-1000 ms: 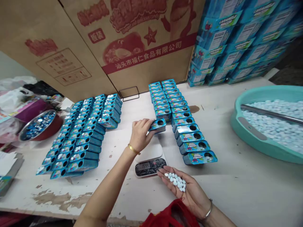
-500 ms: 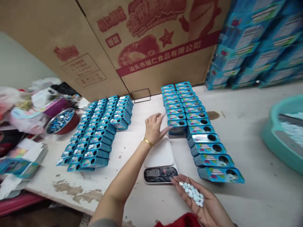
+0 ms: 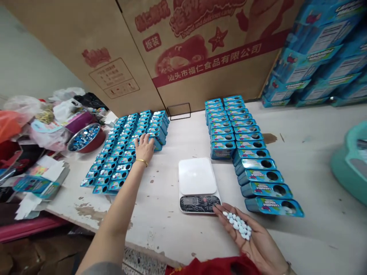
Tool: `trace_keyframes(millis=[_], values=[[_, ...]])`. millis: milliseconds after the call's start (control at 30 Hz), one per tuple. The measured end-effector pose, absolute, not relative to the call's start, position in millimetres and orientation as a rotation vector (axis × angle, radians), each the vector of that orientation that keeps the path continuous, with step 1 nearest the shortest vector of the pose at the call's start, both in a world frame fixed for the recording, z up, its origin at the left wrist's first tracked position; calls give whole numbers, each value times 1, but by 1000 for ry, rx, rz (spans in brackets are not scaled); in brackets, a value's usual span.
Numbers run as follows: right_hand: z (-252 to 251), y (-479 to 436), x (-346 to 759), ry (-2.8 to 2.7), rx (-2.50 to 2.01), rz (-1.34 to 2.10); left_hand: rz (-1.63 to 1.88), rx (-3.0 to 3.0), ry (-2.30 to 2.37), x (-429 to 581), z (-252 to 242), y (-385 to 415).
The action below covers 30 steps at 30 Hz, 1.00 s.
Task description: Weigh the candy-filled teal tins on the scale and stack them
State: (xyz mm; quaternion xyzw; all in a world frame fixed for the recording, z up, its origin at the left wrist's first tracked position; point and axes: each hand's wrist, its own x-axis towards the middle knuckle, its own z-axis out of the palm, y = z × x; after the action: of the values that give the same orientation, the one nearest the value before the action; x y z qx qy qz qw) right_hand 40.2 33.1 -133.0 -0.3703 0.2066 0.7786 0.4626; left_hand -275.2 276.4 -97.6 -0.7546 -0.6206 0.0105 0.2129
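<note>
Head view, stock on a white desk [image 3: 169, 233]. Left hand [image 3: 145, 149]: laid over the left block of tins [image 3: 110, 158], fingers bent downward; whether its grip has a tin cannot be told (the hand itself hides the contact). Right hand [image 3: 255, 242]: palm up, grip relaxed and unclenched, pale candies [image 3: 237, 224] lying in its hollow, presumably cupped so none roll off. Scale [image 3: 197, 177]: between the two tin groups, likely for reach from either side; right fingertips at its near corner. Right-hand tins [image 3: 250, 145]: two rows, holes upward, apparently to leave the openings accessible.
</note>
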Motion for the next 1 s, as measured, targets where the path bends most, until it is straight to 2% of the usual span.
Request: trace_keyframes(millis=[333,500,667,833,1000], values=[[-133,21,47,459,-847,1865,195,-2250,-1600,-268,-78,281],[-137,20,49,436,-834,1869,222,-2312,-1509,-242,-41,260],[-138,19,48,431,-828,1864,239,-2491,-1268,-170,-4,211],[-135,17,50,446,-836,1867,366,-2679,-1148,-104,-18,181],[-134,21,57,447,-836,1831,391,-2744,-1087,-89,-33,180]])
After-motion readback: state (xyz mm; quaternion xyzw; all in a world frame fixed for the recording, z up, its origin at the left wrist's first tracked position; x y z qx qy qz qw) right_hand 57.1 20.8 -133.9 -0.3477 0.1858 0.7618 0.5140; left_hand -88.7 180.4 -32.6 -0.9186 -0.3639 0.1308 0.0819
